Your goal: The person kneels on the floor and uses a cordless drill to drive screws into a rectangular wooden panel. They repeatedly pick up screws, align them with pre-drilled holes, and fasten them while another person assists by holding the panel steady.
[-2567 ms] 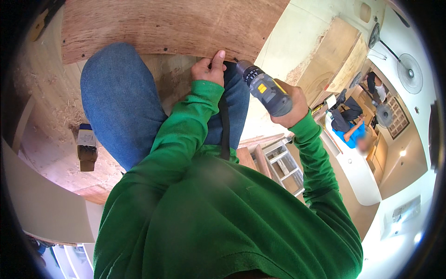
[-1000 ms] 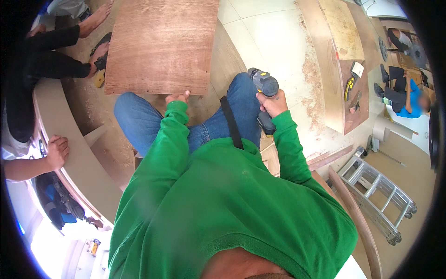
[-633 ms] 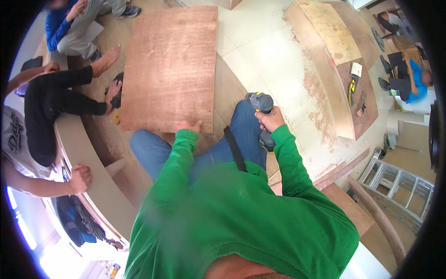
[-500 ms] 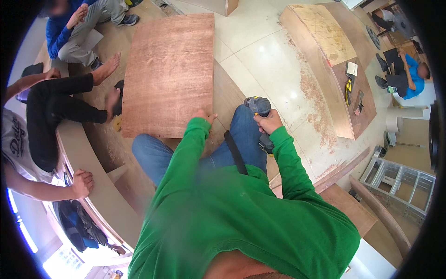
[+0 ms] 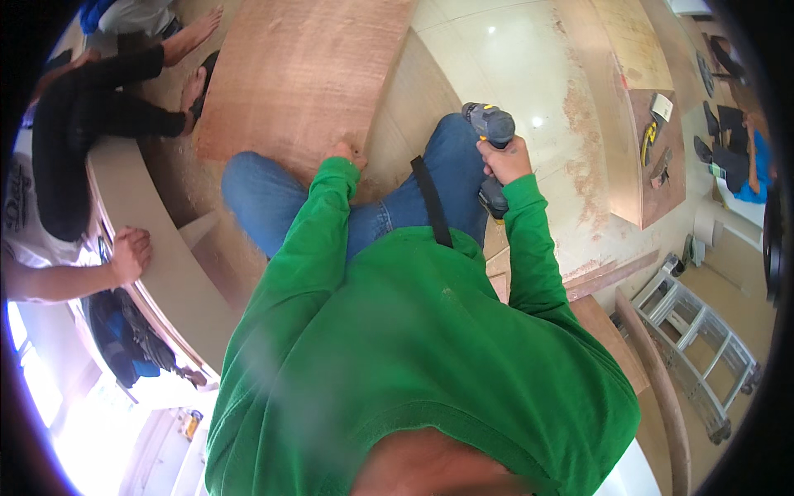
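Observation:
My right hand (image 5: pixel 504 159) is wrapped round the grip of a grey and black cordless drill (image 5: pixel 495 126) with yellow marks. The drill is upright beside my right knee, its battery showing below my hand. My left hand (image 5: pixel 347 155) is closed at the near right corner of a reddish-brown plywood panel (image 5: pixel 298 78), just beyond my lap. Its fingers are curled together, and whatever they may hold is too small or hidden to make out. The panel tops a box-like wooden piece, and a paler board (image 5: pixel 413 99) lies along its right side.
To the right stands another wooden piece (image 5: pixel 620 149) with a yellow-handled tool (image 5: pixel 649 140) on top. Sawdust (image 5: pixel 585 140) lies on the tiles. An aluminium ladder (image 5: pixel 695 331) is at the lower right. One person's feet (image 5: pixel 194 37) and hand (image 5: pixel 130 255) are close on the left; others sit farther off.
The view has tipped toward me, so the panel sits higher in the picture. My left hand's fingers, partly extended before, are now curled in. The drill stays in my right hand.

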### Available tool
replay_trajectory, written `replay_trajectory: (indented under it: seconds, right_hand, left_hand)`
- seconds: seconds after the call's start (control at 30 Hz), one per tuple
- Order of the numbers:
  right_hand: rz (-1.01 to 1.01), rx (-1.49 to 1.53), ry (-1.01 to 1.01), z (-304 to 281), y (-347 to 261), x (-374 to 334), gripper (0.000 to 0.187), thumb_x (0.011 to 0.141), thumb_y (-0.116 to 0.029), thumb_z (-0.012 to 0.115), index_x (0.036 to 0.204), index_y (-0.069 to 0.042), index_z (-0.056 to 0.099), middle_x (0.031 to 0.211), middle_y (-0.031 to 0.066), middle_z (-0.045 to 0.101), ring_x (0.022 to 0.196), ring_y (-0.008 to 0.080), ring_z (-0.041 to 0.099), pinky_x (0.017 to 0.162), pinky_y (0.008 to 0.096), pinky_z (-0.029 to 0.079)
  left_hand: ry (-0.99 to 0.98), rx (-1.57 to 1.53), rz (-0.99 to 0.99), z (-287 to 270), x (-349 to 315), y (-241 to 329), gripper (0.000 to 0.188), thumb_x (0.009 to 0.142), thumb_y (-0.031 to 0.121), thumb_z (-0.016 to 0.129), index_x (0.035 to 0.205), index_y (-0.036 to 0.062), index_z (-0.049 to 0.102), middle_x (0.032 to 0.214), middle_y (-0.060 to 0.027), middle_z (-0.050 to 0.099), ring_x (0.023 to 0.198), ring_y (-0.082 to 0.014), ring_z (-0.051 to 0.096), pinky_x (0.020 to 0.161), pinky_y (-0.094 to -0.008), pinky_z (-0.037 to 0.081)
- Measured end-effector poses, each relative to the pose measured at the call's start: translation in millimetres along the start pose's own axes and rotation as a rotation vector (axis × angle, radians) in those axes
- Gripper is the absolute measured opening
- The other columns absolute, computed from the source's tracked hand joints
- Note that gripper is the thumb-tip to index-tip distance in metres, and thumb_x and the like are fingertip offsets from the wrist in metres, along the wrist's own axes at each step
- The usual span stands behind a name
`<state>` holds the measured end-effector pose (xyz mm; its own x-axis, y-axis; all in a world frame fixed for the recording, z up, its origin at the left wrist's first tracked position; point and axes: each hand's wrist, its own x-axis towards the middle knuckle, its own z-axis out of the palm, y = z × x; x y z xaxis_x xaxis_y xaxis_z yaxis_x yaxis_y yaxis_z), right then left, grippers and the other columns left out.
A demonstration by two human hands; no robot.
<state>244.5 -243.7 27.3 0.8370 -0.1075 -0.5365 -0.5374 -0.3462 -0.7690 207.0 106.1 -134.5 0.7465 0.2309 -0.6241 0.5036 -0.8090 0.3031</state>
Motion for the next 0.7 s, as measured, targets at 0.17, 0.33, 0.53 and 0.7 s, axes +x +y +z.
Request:
replay_trajectory:
  seconds: [0.17,0.33,0.53,0.7]
  right_hand:
    - [-0.208,-0.149,0.024,10.2,3.6,-23.1,0.02,0.086,-0.011,0.079,0.099,0.003,0.074,0.08,0.0112,0.075,0.067,0.0193,0.071,0.065,0.0355,0.056]
    - [-0.486,-0.226,-0.058,16.6,8.0,-64.6,0.041,0.079,-0.008,0.081,0.118,-0.002,0.072,0.095,0.0167,0.078,0.088,0.0257,0.077,0.082,0.0378,0.058]
    - [-0.627,-0.456,-0.081,27.9,1.9,-100.2,0.066,0.063,-0.018,0.083,0.127,-0.007,0.07,0.103,0.0204,0.076,0.094,0.0409,0.075,0.082,0.0433,0.06]
    - [-0.672,-0.523,-0.119,32.2,-8.0,-102.3,0.061,0.065,-0.016,0.083,0.124,-0.007,0.071,0.104,0.0188,0.077,0.093,0.0392,0.075,0.08,0.0431,0.06]
  left_hand:
    - [-0.41,-0.973,-0.267,2.4,-20.2,-1.1,0.032,0.093,0.021,0.072,0.116,-0.0023,0.072,0.095,-0.0184,0.074,0.092,-0.0289,0.074,0.077,-0.0398,0.062]
    - [-0.629,-1.533,-0.103,10.9,-32.1,34.8,0.028,0.104,0.009,0.062,0.13,-0.0014,0.064,0.106,-0.0163,0.075,0.093,-0.0251,0.075,0.076,-0.0338,0.06]
    - [-0.577,-1.687,-0.048,0.7,-36.9,59.7,0.032,0.103,0.011,0.07,0.132,-0.0011,0.063,0.117,-0.0129,0.076,0.108,-0.0226,0.076,0.079,-0.0328,0.06]
    - [-0.647,-1.763,-0.112,9.4,-43.2,76.6,0.023,0.105,0.019,0.069,0.119,0.0008,0.066,0.107,-0.0103,0.075,0.092,-0.0183,0.072,0.076,-0.0316,0.059]
